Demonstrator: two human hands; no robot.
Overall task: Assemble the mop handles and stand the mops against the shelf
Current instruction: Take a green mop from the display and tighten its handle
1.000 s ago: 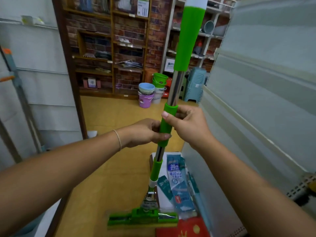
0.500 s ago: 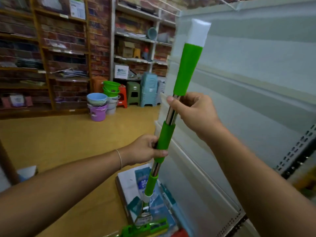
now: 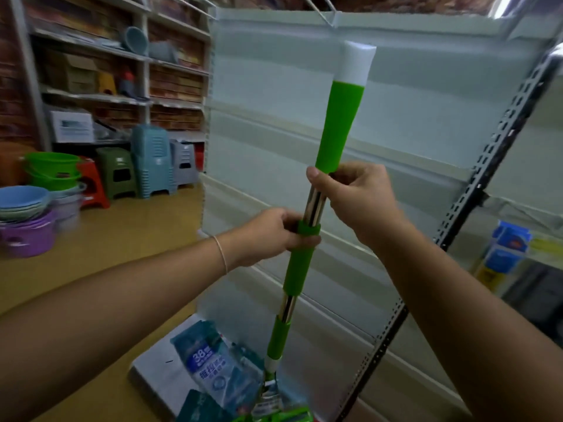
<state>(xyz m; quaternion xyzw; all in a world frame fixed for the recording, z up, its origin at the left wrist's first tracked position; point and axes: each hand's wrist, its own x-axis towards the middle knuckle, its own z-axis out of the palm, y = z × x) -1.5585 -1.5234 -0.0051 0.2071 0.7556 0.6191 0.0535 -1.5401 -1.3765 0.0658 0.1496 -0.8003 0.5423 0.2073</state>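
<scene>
- the left hand (image 3: 268,236) is closed around the mop handle (image 3: 307,226) at the top of its middle green sleeve (image 3: 300,266), fingers wrapped round the collar there; a thin bracelet (image 3: 221,254) sits on that wrist.
- the right hand (image 3: 356,199) is curled on the same handle higher up, just under the long green grip (image 3: 341,126), with the thumb pressed on the front of the bare chrome tube (image 3: 315,205) between the two hands.
- the handle stands close to upright, leaning a little to the right at the top, and ends in a white cap (image 3: 356,62).
- lower down, a second short length of chrome shows, then another green sleeve, then the mop head (image 3: 274,417), only partly in view at the bottom edge.
- the mop is in front of the pale metal shelf (image 3: 411,123); whether it touches the shelf cannot be told.
- on the floor (image 3: 122,239) by the foot of the mop lie blue printed packets (image 3: 219,373) on a flat white box (image 3: 158,379).
- to the far left, a stack of basins (image 3: 21,208) rests in a purple bucket (image 3: 27,239), with green buckets (image 3: 51,170) nested behind.
- stacked plastic stools (image 3: 155,159) in blue, green, red and grey stand against the back shelving, which holds boxes and bowls before a brick wall.
- the floor is yellow-brown.
</scene>
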